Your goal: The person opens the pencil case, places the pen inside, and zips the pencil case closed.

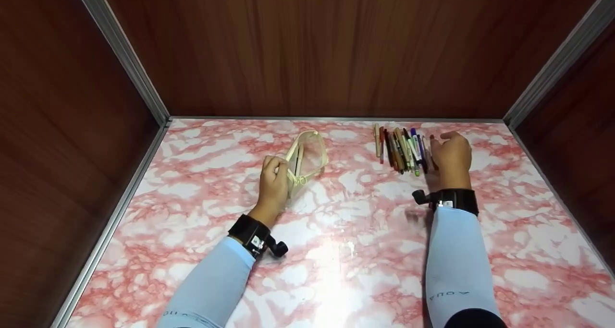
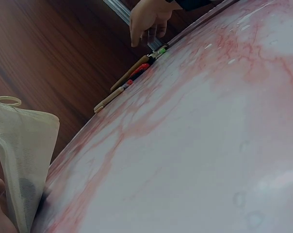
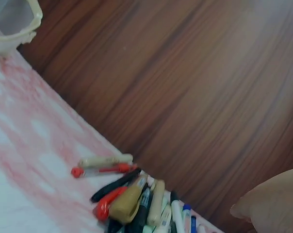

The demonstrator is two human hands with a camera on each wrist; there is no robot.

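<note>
My left hand (image 1: 273, 181) grips the near left edge of a pale yellow mesh pouch (image 1: 323, 162), whose mouth gapes wide. A light-coloured pen (image 1: 299, 160) stands inside it. In the left wrist view the pouch (image 2: 32, 141) rises upright beside the fingers. My right hand (image 1: 451, 155) is at the right end of a row of pens (image 1: 398, 150), thumb and forefinger apart. In the left wrist view that hand (image 2: 149, 22) hangs with fingers pointing down above the pens. At the right wrist, only part of the hand (image 3: 275, 204) shows beside the pens (image 3: 156, 204).
The pens and markers lie side by side near the back edge of the pink-and-white marbled table (image 1: 336, 222). Brown wood-grain panels (image 1: 307, 49) wall the back and both sides, with metal strips (image 1: 129, 54) along the corners.
</note>
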